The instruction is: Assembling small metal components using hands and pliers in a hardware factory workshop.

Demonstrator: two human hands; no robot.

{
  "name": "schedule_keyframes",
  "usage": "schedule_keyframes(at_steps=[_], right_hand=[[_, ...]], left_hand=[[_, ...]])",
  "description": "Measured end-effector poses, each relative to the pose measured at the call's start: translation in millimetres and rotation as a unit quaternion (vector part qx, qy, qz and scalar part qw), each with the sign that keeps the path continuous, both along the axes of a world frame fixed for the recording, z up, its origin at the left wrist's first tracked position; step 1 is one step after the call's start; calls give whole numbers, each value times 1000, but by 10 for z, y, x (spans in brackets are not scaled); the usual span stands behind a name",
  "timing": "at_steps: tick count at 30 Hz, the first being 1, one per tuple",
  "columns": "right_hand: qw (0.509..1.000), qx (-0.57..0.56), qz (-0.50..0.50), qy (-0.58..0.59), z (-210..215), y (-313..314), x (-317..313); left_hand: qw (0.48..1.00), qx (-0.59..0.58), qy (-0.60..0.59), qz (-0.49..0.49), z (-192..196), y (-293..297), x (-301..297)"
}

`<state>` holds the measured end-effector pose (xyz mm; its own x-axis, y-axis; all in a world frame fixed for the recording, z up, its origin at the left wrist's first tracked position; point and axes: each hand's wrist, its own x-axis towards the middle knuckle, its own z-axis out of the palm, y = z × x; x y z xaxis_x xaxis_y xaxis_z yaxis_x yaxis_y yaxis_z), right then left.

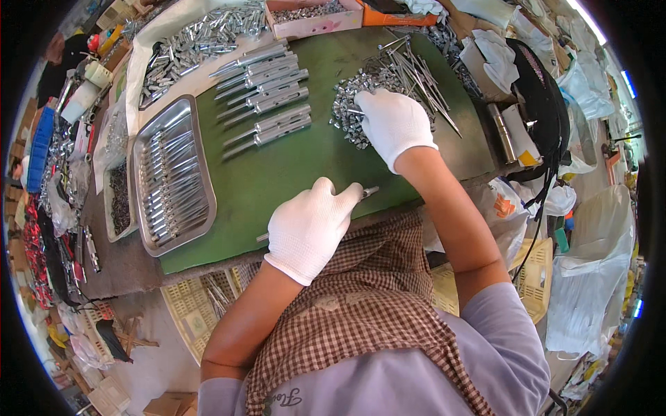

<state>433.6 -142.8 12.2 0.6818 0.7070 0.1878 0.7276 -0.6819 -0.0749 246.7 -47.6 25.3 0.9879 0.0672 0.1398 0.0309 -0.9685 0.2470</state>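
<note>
My left hand (312,220), in a white knitted glove, is closed round a slim metal rod (370,192) above the front of the green mat (298,166). The rod's ends poke out on both sides of the fist. Over a heap of small silvery metal pieces (347,104), my right hand (395,126), gloved the same way, has its fingers drawn together; what they grip is too small to make out. Long thin metal rods (427,80) lie behind it. Farther left on the mat are several metal cylinders with thin shafts (267,128), laid side by side.
A steel tray (210,187) of thin-shafted metal parts stands at the mat's left. Behind it lies a pile of metal sleeves (201,45). An open box (312,21) of small pieces stands at the far edge. A metal cylinder (501,133) and black cables are at the right.
</note>
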Motion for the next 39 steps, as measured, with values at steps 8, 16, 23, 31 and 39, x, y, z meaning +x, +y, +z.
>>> schedule_keyframes(at_steps=[8, 16, 23, 31, 39], right_hand=[[939, 212, 88, 258, 48, -592, -515], [962, 184, 131, 151, 8, -648, -728], [956, 260, -26, 131, -22, -446, -381], [984, 136, -66, 98, -50, -425, -432], [928, 256, 95, 255, 3, -686, -708]], left_hand=[[1000, -11, 18, 14, -23, -3, 31], [999, -30, 25, 17, -2, 20, 24], [999, -36, 27, 17, -4, 11, 38], [999, -42, 16, 17, -19, 16, 32], [999, -39, 25, 15, -7, 26, 42]])
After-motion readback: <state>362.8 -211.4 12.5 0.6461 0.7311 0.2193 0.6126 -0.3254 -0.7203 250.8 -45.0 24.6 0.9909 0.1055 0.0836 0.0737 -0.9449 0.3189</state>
